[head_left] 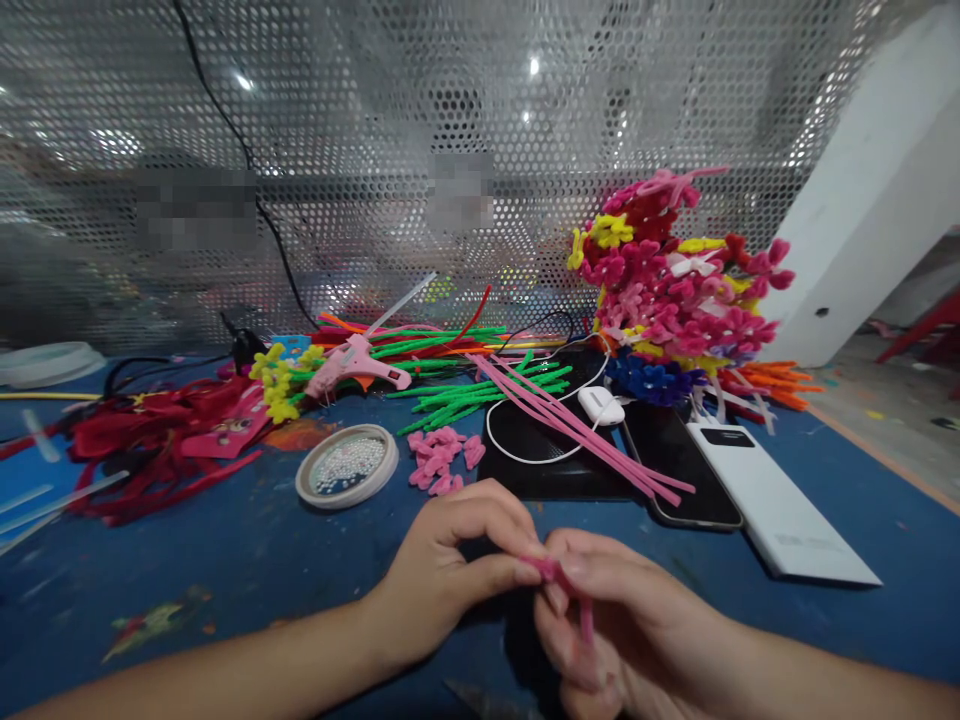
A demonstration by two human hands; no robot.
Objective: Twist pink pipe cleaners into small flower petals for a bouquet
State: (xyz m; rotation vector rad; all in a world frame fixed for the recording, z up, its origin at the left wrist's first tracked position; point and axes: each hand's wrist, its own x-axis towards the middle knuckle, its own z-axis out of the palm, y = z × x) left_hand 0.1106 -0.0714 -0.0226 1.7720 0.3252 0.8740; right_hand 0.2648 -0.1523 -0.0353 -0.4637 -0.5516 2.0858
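Between my two hands is a pink pipe cleaner (586, 622), bent into a small bunch at the fingertips with its tail hanging down. My left hand (457, 565) pinches one end of the bunch between thumb and forefinger. Pressed against the other end are the closed fingers of my right hand (611, 610), and the tail runs down past them. Just beyond my left hand lies a small pile of folded pink pipe-cleaner pieces (435, 458). Straight pink pipe cleaners (570, 420) lie across a black tablet (517, 470) and a phone (675, 460).
A round dish of pearl beads (349, 467) stands left of the pile, with a pink glue gun (356, 370) behind it. Green pipe cleaners (487, 395) lie at centre. A tall pipe-cleaner flower bunch (675, 290) and white power bank (780, 500) are on the right. Perforated metal (420, 120) closes the back.
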